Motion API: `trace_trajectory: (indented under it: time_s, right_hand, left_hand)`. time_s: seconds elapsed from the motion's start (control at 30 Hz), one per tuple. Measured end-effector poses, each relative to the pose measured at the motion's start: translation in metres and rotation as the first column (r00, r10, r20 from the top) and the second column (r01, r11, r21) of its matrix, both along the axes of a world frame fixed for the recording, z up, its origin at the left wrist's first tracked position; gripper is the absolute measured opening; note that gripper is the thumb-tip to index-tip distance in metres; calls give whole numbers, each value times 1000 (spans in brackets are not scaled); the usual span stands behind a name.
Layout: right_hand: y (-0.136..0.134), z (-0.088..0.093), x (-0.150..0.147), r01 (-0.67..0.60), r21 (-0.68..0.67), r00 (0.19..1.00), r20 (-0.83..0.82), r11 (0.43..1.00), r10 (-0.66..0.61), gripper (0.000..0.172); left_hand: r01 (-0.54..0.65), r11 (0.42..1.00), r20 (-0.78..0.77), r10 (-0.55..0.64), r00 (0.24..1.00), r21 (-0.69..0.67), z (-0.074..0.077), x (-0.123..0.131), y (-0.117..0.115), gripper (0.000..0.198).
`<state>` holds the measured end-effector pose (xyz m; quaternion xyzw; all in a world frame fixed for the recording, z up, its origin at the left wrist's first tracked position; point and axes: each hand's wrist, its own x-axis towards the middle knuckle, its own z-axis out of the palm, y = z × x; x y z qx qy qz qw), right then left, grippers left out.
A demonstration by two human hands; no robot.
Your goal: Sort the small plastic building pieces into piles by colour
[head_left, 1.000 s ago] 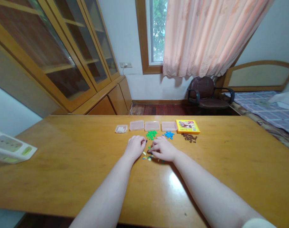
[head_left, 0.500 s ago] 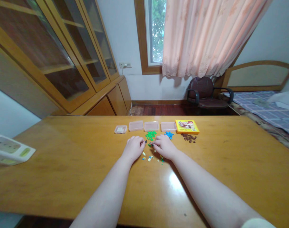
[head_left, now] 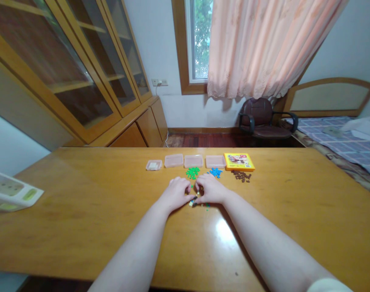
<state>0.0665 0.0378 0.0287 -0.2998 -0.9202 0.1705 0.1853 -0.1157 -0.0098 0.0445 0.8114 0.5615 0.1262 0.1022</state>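
My left hand (head_left: 176, 194) and my right hand (head_left: 210, 190) are close together over small mixed pieces (head_left: 191, 203) on the table. Both have curled fingers, their thumb tips nearly meeting; anything between the fingers is too small to make out. Beyond them lie a green pile (head_left: 192, 173) and a blue pile (head_left: 215, 173), the blue one just past my right hand. A brown pile (head_left: 242, 176) lies further right. Tiny green bits (head_left: 207, 207) show below my right hand. Some of the mixed pieces are hidden under my hands.
Three clear shallow trays (head_left: 174, 161) and a smaller clear box (head_left: 153, 165) with something white inside line the far side of the table (head_left: 96, 211). A yellow box (head_left: 239, 162) stands at their right. A white object (head_left: 13, 192) is at the left edge.
Both hands have moved slightly toward me and closer together. Their thumbs are now down at the mixed pieces, covering some that showed before.
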Motion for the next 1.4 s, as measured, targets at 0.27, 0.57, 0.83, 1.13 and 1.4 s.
trace_trajectory:
  time_s: [0.27,0.57,0.83,1.13,1.4]
  right_hand:
    - [0,-2,-2,4,-10,1000,21,1000,-4,52]
    - [7,-15,-5,298,10,939,-185,955,-291,20]
    - [12,-15,-1,370,-31,895,-256,929,-365,25]
    - [13,-17,0,371,-28,885,-291,928,-362,29]
    - [12,-16,2,385,-37,867,-329,922,-375,32]
  left_hand:
    - [-24,999,-36,22,999,-49,1,-6,1,18]
    - [-17,1000,43,16,999,14,13,-9,-2,17]
    - [162,986,13,-161,987,-49,10,-1,-5,25]
    - [51,998,25,-50,998,-31,-4,-5,3,30]
    - [-71,997,58,69,996,17,-1,-5,3,28]
